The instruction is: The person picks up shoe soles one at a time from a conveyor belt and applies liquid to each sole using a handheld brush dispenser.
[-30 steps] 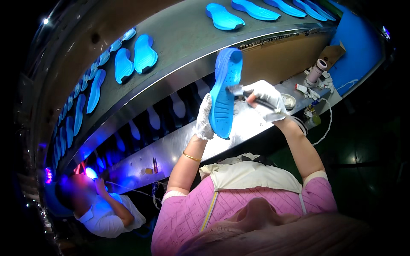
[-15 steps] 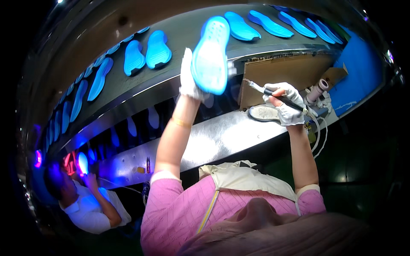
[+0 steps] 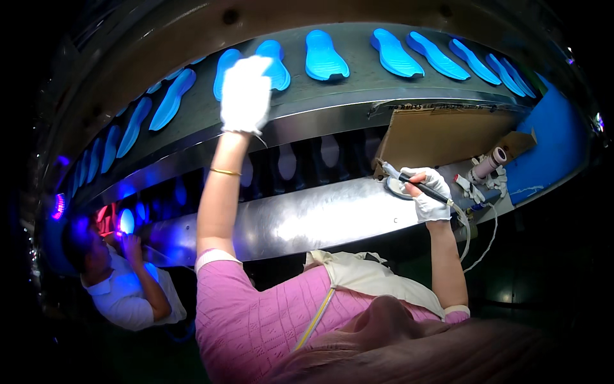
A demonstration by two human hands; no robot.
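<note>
My left hand (image 3: pixel 246 96), in a white glove, reaches over the conveyor. It covers part of one blue shoe sole (image 3: pixel 225 72) and overlaps a second blue shoe sole (image 3: pixel 274 59) beside it. Its fingers are smeared by motion, so any grip is hidden. A third blue shoe sole (image 3: pixel 325 56) lies on the belt to the right of that hand. In my gloved right hand (image 3: pixel 430 195), some fingertips bare, is a black-handled brush (image 3: pixel 416 180) with pale tubes trailing from it. The bristles point up and left above a pale shoe sole (image 3: pixel 398 187) on the metal bench.
The conveyor belt (image 3: pixel 297 80) carries several more blue soles on both sides. A cardboard sheet (image 3: pixel 441 137) stands behind my right hand. A pinkish cylinder (image 3: pixel 489 161) and gloves lie at the bench's right end. At lower left, another person (image 3: pixel 128 281) handles a glowing sole.
The blue sole from my left hand now lies on the belt. That hand has moved left to other soles. My right hand, still holding the brush, sits slightly lower in view.
</note>
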